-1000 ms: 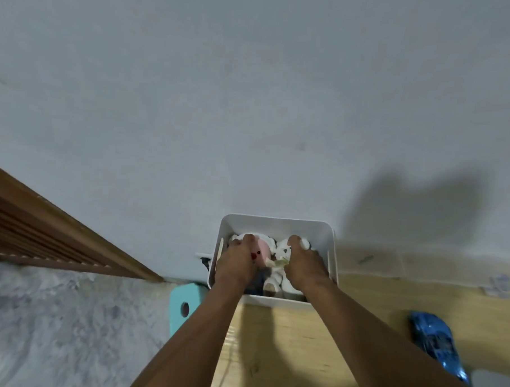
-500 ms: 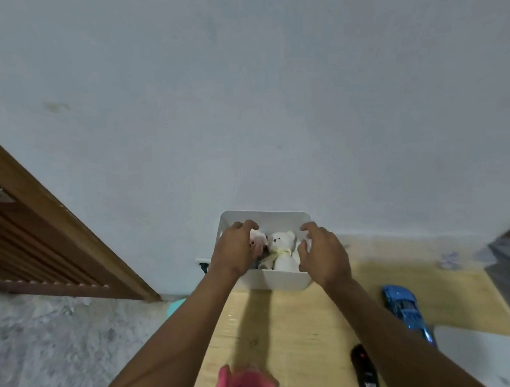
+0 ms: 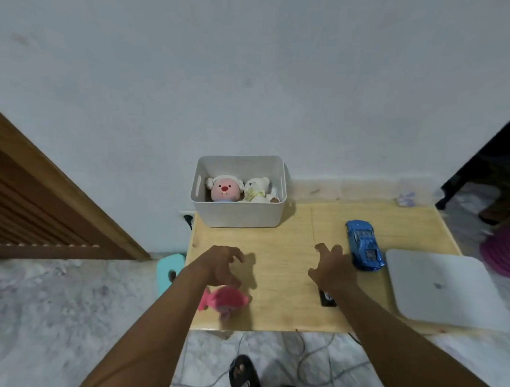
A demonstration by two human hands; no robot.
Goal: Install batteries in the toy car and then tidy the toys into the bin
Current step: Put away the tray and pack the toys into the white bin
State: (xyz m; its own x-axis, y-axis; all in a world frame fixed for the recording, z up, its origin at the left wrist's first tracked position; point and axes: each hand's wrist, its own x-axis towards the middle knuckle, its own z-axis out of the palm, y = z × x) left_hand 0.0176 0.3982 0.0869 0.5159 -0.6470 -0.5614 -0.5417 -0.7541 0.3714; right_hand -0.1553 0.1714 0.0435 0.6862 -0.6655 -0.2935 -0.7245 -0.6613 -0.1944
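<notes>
We have two plush toys in the bin (image 3: pixel 237 213); our hands, left (image 3: pixel 221 268) and right (image 3: pixel 331 268), hover open over the worktop (image 3: pixel 286 253). The pink plush (image 3: pixel 225 301) near left and the blue toy car (image 3: pixel 364 245) right remain out.

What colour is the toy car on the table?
Blue, a glossy metallic shade. The toy car shows clearly in the head view, right of the right hand.

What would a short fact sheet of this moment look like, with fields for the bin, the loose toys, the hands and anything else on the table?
bin: white bin at the table's far edge, by the wall
in bin: pink-faced plush, white teddy
loose toys: blue toy car, pink plush
left hand: open, empty, above the pink plush
right hand: open, empty, beside the car
also on table: closed laptop, black remote, partly hidden
</notes>
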